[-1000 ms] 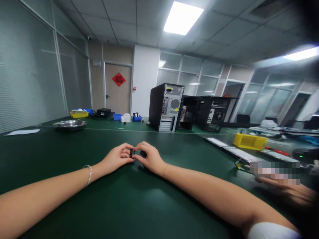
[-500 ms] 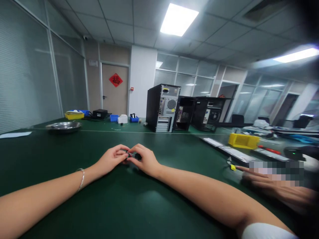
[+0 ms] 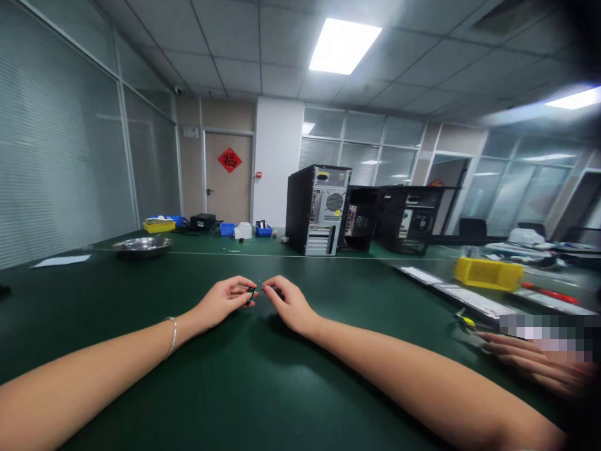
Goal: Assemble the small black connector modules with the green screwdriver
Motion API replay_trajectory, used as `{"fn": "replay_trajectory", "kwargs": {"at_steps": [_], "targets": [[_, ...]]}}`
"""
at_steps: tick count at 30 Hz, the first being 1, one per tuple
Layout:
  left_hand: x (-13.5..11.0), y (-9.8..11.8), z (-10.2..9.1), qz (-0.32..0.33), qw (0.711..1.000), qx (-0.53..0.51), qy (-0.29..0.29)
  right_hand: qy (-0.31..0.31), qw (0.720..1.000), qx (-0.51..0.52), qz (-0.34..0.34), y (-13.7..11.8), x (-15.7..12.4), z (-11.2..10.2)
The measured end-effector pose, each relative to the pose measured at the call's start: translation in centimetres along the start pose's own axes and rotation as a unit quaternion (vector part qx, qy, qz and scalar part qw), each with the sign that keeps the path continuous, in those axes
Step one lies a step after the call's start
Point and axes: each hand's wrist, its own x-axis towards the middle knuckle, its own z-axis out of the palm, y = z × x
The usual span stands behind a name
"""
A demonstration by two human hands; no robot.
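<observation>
Bench scene: a person's L hand (image 3: 224,303) pinches a small dark part (image 3: 251,295) btwn thumb and forefinger, just above the green mat (image 3: 263,388) at mid-bench. The R hand (image 3: 290,304) sits just beside it, thumb and forefinger tips pressed together and the other fingers curled. Whether they grip anything is too small to tell.

Containers:
- A steel bowl (image 3: 142,245) at far L, inside not visible.
- A yellow bin (image 3: 158,225), blue bins (image 3: 227,229) and a white tub (image 3: 243,231) lined along the back edge, contents too small to name.
- A second yellow tray (image 3: 488,274) on the R side.

A PC tower (image 3: 319,210) and black cases (image 3: 404,219) stand behind, near the bench seam. A co-worker's hand (image 3: 526,360) rests flat by the R edge. Bare mat runs wide around both forearms, out L to a paper sheet (image 3: 61,260).
</observation>
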Motion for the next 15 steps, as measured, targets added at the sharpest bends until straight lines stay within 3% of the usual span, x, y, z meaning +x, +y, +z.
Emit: {"fn": "replay_trajectory", "kwargs": {"at_steps": [8, 15], "targets": [[-0.06, 0.06, -0.23, 0.011, 0.995, 0.094, 0.041, -0.021, 0.996, -0.075, -0.033, 0.25, -0.12, -0.88], [-0.25, 0.44, -0.25, 0.054, 0.983, 0.175, 0.010, -0.042, 0.996, -0.073, -0.036, 0.55, -0.12, -0.74]]}}
